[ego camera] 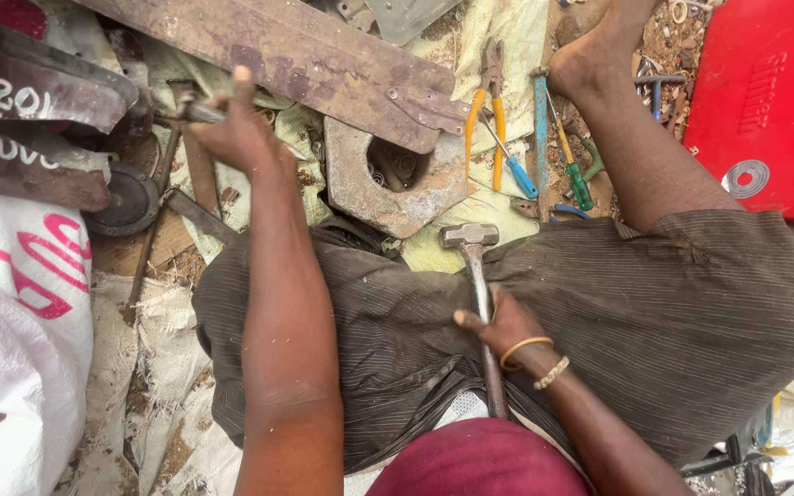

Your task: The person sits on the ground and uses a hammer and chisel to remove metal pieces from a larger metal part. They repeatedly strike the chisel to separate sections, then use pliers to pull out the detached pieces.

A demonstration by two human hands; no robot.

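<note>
Cluttered ground; hammer [477, 276] handle partly hidden

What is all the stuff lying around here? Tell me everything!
hammer: 1, grey steel, on lap
hexagonal plate: 1, rusty, ahead of lap
long plate: 1, rusty, top
pliers: 1, yellow handles, on cloth
screwdrivers: 2, one blue and one green handle, right of pliers
sack: 1, white, left
red panel: 1, top right
left hand: grips metal rod
right hand: holds hammer
foot: 1, bare, top
</note>
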